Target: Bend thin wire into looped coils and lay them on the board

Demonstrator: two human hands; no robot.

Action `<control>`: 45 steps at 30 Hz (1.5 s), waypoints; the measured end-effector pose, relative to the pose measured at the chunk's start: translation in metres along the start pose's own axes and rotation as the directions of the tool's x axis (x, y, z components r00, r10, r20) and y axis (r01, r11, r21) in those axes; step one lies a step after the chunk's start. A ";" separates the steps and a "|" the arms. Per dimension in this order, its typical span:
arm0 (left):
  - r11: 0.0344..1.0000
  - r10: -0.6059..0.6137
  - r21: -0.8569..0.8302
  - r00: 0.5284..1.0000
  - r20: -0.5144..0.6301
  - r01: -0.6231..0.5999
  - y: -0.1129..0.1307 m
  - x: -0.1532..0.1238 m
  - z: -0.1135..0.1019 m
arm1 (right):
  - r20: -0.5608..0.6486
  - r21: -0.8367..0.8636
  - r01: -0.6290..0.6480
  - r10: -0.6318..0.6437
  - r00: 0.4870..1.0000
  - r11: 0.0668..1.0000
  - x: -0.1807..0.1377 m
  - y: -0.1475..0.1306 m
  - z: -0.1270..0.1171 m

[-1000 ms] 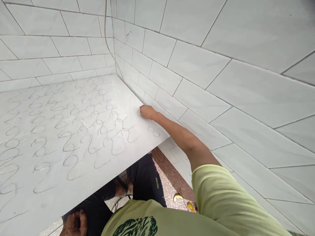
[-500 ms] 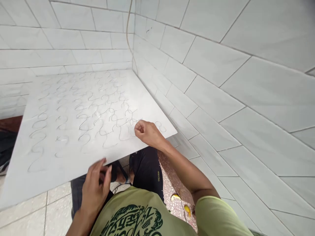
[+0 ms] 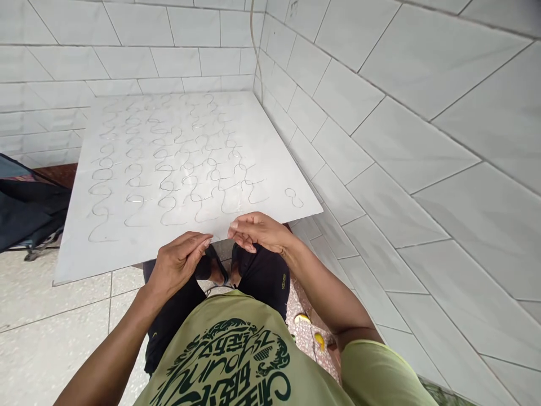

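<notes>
A white sheet-like tabletop (image 3: 127, 254) carries rows of thin, dark, curly strands (image 3: 169, 177); whether they are wires or threads I cannot tell. Over its near edge, my left hand (image 3: 177, 259) is closed, thumb and fingertips pinched together and pointing right. Just across a small gap, my right hand (image 3: 262, 232) is closed too, its thumb against the curled fingers. Anything between the fingertips is too fine to see. One figure-eight strand (image 3: 293, 197) lies apart at the right corner of the tabletop.
Tiled walls (image 3: 393, 129) meet behind and right of the tabletop, with a thin cable (image 3: 253, 39) hanging in the corner. A dark folded fabric item (image 3: 31, 208) stands at the left. Yellow pieces (image 3: 319, 341) lie on the floor by my right side.
My left hand has risen to the right and closed into a pinch. My right hand has drawn back from the strands to the near edge, close to the left. The view has shifted.
</notes>
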State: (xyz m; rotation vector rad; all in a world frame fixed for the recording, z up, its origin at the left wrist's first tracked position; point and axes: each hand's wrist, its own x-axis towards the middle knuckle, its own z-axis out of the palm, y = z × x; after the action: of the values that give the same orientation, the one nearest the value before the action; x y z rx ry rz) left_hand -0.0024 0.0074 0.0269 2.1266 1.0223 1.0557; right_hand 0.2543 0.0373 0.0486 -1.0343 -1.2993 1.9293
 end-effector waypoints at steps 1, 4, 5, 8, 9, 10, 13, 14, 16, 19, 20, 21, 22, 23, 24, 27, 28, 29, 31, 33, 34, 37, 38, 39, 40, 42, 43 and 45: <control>0.997 -0.066 -0.051 0.997 -0.042 0.064 0.000 -0.001 0.003 | -0.057 0.002 0.034 -0.034 0.998 0.999 0.001 0.005 0.000; 0.955 -0.272 -0.162 0.953 -0.132 0.250 0.003 -0.002 0.013 | -0.273 -0.185 0.143 -0.191 0.943 0.972 0.003 0.018 0.009; 0.937 -0.321 -0.188 0.937 -0.140 0.293 0.003 -0.002 0.016 | -0.311 -0.315 0.160 -0.261 0.914 0.935 0.003 0.022 0.014; 0.892 -0.395 -0.277 0.914 -0.096 0.357 0.004 -0.002 0.022 | -0.277 -0.717 0.143 -0.468 0.839 0.682 0.003 0.028 0.032; 0.880 -0.405 -0.303 0.911 -0.075 0.366 0.004 -0.003 0.023 | -0.239 -0.804 0.124 -0.507 0.828 0.581 0.004 0.028 0.037; 0.870 -0.411 -0.322 0.910 -0.056 0.373 0.003 -0.003 0.024 | -0.201 -0.863 0.102 -0.521 0.829 0.495 0.006 0.028 0.041; 0.862 -0.412 -0.340 0.911 -0.038 0.375 0.001 -0.003 0.024 | -0.145 -0.940 0.038 -0.500 0.854 0.338 0.013 0.028 0.051; 0.866 -0.407 -0.337 0.912 -0.044 0.370 0.000 -0.004 0.024 | -0.148 -0.950 0.017 -0.496 0.855 0.313 0.015 0.029 0.053; 0.880 -0.397 -0.317 0.915 -0.076 0.355 -0.001 -0.006 0.026 | -0.177 -0.953 -0.018 -0.510 0.842 0.302 0.018 0.031 0.057; 0.903 -0.377 -0.289 0.910 -0.174 0.318 -0.003 -0.010 0.033 | -0.266 -0.923 -0.046 -0.547 0.794 0.381 0.021 0.037 0.064; 0.907 -0.374 -0.285 0.904 -0.209 0.309 -0.003 -0.011 0.036 | -0.306 -0.899 -0.044 -0.553 0.775 0.437 0.023 0.039 0.066; 0.909 -0.375 -0.284 0.895 -0.242 0.304 -0.004 -0.012 0.039 | -0.353 -0.859 -0.029 -0.551 0.756 0.512 0.024 0.042 0.068; 0.910 -0.379 -0.281 0.884 -0.272 0.304 -0.004 -0.013 0.042 | -0.407 -0.795 0.000 -0.534 0.741 0.606 0.026 0.045 0.069; 0.911 -0.385 -0.276 0.873 -0.300 0.307 -0.004 -0.013 0.044 | -0.460 -0.703 0.043 -0.500 0.733 0.710 0.028 0.048 0.070; 0.911 -0.390 -0.272 0.862 -0.324 0.310 -0.005 -0.014 0.047 | -0.506 -0.582 0.094 -0.451 0.735 0.808 0.031 0.050 0.071; 0.912 -0.395 -0.268 0.841 -0.369 0.311 -0.004 -0.013 0.052 | -0.569 -0.159 0.193 -0.249 0.783 0.968 0.039 0.056 0.071; 0.913 -0.393 -0.267 0.840 -0.375 0.309 -0.004 -0.013 0.053 | -0.572 -0.044 0.201 -0.189 0.798 0.979 0.041 0.057 0.071; 0.915 -0.390 -0.264 0.840 -0.377 0.306 -0.003 -0.013 0.054 | -0.572 0.051 0.207 -0.141 0.808 0.977 0.042 0.058 0.070; 0.917 -0.384 -0.263 0.844 -0.374 0.300 -0.002 -0.012 0.055 | -0.566 0.180 0.224 -0.085 0.820 0.958 0.043 0.059 0.068; 0.918 -0.380 -0.266 0.850 -0.365 0.296 -0.002 -0.012 0.055 | -0.545 0.224 0.231 -0.075 0.835 0.947 0.042 0.060 0.065; 0.918 -0.378 -0.265 0.851 -0.364 0.294 -0.002 -0.012 0.054 | -0.530 0.219 0.221 -0.074 0.845 0.950 0.042 0.061 0.064; 0.932 -0.354 -0.216 0.856 -0.378 0.290 -0.003 -0.013 0.052 | -0.497 0.158 0.157 -0.059 0.866 0.975 0.040 0.062 0.061; 0.938 -0.342 -0.193 0.857 -0.385 0.287 -0.004 -0.013 0.052 | -0.493 0.146 0.139 -0.050 0.869 0.979 0.040 0.062 0.060; 0.943 -0.331 -0.174 0.860 -0.389 0.284 -0.004 -0.013 0.052 | -0.489 0.148 0.127 -0.040 0.871 0.981 0.040 0.061 0.060; 0.946 -0.323 -0.163 0.862 -0.392 0.280 -0.005 -0.014 0.052 | -0.487 0.160 0.121 -0.028 0.873 0.980 0.040 0.061 0.060; 0.948 -0.317 -0.159 0.862 -0.396 0.275 -0.005 -0.015 0.054 | -0.487 0.211 0.119 -0.001 0.874 0.970 0.042 0.061 0.061; 0.947 -0.320 -0.166 0.860 -0.397 0.276 -0.006 -0.016 0.055 | -0.488 0.243 0.122 0.013 0.873 0.962 0.042 0.062 0.062; 0.934 -0.353 -0.203 0.848 -0.396 0.295 -0.006 -0.016 0.056 | -0.489 0.301 0.132 0.034 0.871 0.945 0.043 0.064 0.065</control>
State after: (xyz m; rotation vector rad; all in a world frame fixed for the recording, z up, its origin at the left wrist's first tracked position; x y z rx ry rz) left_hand 0.0357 -0.0101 -0.0146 1.5660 1.4114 1.4024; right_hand 0.1738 0.0185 -0.0085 -1.1980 -0.6858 1.6195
